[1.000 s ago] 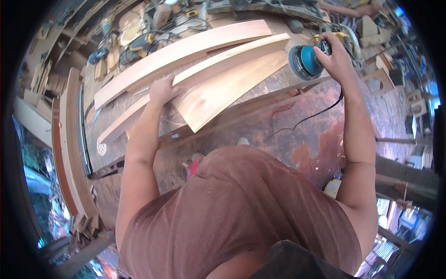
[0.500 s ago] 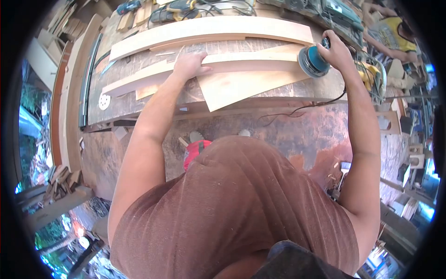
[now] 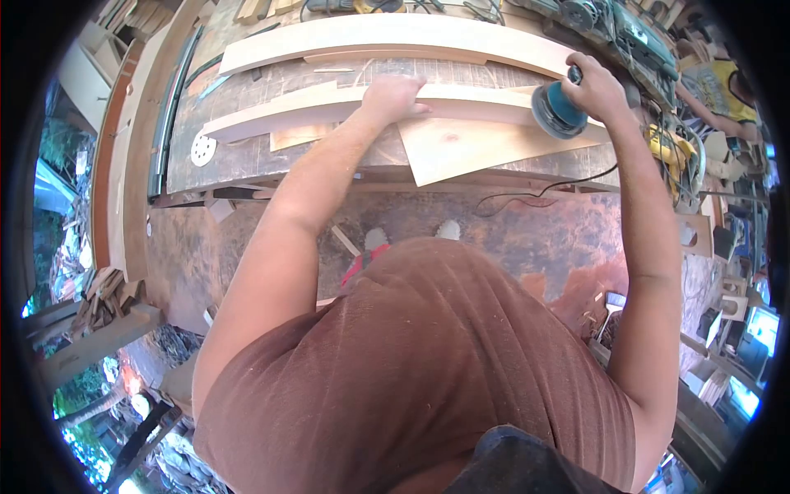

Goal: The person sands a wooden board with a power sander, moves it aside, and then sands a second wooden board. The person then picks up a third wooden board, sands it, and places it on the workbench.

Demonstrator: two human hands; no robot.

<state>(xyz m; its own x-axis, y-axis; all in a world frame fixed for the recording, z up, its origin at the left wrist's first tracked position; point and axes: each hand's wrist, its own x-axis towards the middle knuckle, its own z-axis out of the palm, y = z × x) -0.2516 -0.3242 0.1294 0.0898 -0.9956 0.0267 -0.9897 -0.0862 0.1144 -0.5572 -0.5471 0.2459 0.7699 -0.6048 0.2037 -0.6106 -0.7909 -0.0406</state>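
While the left hand (image 3: 393, 95) lay open and flat on the narrow plank (image 3: 313, 111), pressing down rather than grasping, the right hand (image 3: 594, 86) was closed over the domed top of the sander (image 3: 558, 111). The sander sat at the plank's right end, its round pad on the wood where the plank overlapped the wide panel (image 3: 485, 144), near the front edge of the workbench (image 3: 247, 169).

The sander looked compact and dense, a teal plastic body with a dark skirt. The top was probably the surest place to hold it, with the cord (image 3: 535, 196) hanging off the bench edge below. The plank appeared long, stiff and fairly light. Its pale, smooth face seemed likely to slide on the panel unless pinned near the middle, where the palm rested. The panel was thin, flat, straight-edged and faintly pink in grain.

Behind them lay a second long plank (image 3: 395, 37), gently curved and pale. A white perforated sanding disc (image 3: 202, 150) lay on the scarred, grey benchtop. Corded power tools (image 3: 625, 33) crowded the far right corner, beside a person in yellow (image 3: 724, 86).
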